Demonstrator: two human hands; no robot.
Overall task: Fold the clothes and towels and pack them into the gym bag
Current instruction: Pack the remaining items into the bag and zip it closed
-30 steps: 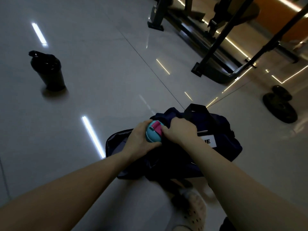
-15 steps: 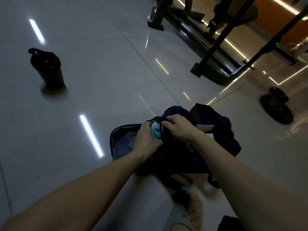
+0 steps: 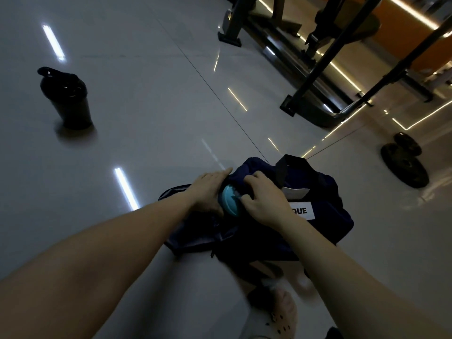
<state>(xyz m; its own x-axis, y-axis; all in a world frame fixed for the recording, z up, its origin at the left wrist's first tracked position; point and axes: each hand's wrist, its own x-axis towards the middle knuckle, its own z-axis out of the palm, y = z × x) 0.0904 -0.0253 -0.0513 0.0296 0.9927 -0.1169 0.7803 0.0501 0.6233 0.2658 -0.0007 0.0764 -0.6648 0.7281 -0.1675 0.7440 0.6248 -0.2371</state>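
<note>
A dark navy gym bag [image 3: 325,216] lies open on the glossy grey floor, with a white label reading "QUE" on its side and a black handle standing up. The teal lid of a bottle [image 3: 230,203] pokes out of the bag's opening. My left hand [image 3: 208,189] lies against the bottle's left side with fingers stretched forward along the bag's edge. My right hand [image 3: 265,199] is curled on the bag's fabric right beside the lid. The bag's contents are too dark to make out.
A black shaker bottle [image 3: 67,99] stands on the floor at far left. Black gym machine frames [image 3: 315,77] fill the upper right. Two weight plates [image 3: 404,162] lie on the floor at right. My foot in a light clog [image 3: 283,311] is below the bag.
The teal bottle has sunk deeper into the bag and its pink cap part is hidden. My left hand's fingers have straightened forward. The bag's label has come back into sight.
</note>
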